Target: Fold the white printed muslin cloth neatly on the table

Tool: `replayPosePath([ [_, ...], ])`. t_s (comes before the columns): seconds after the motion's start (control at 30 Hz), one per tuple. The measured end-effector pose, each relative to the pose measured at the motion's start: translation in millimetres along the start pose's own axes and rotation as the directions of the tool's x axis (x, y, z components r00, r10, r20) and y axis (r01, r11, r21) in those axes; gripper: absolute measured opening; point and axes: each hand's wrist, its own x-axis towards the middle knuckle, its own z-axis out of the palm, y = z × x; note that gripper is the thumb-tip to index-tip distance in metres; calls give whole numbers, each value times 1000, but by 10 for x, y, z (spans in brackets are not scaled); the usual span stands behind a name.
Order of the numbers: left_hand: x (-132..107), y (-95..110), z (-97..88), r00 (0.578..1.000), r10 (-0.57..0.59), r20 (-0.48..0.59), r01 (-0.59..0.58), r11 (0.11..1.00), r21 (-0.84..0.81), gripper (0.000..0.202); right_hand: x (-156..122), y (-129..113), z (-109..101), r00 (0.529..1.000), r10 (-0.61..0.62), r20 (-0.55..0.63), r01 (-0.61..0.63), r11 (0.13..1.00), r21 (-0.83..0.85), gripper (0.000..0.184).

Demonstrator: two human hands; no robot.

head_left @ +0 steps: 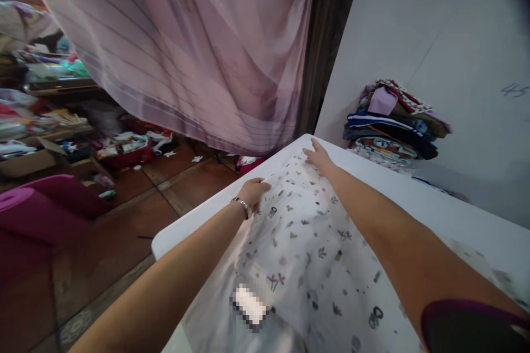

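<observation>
Nearest my camera, white printed cloth (327, 287) spreads between the forearms and runs forward to the fingertips, toward the far corner of the white table (186, 234), which gives it flat support. A pixelated patch (250, 306) behind the grip hides part of the view from me.

Well off to the left of the grip, beyond the table edge, I see a magenta roll (62, 198) and a cardboard box (31, 164), perhaps just stored there. Ahead and left of both hands hangs a pink curtain (199, 49), likely serving as a screen.

My left hand (252, 194), wearing a bracelet (243, 207), rests at the cloth's left edge, fingers bent; from here I cannot tell whether they pinch the fabric or only press it. Further forward and right, my right hand (321, 161) is open, fingers spread at the cloth's far end, probably to hold it smooth.

Right of that hand, a stack of folded fabrics (389, 127) sits near the wall (455, 38), presumably out of the way.
</observation>
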Motion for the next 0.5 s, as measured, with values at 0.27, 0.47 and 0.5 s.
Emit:
replayPosePath([
  [0.27, 3, -65, -197, 971, -192, 140, 183, 980, 74, 31, -1059, -1, 5, 950, -74, 302, 98, 993, -65, 23],
  [0.47, -206, -63, -429, 942, -60, 329, 7, 987, 160, 38, -2192, -83, -147, 881, 89, 464, -73, 996, -53, 27],
  [0.5, -240, -43, -447, 932, -16, 362, -71, 971, 227, 41, -2320, -74, -151, 882, 93, 461, -81, 996, -46, 28],
])
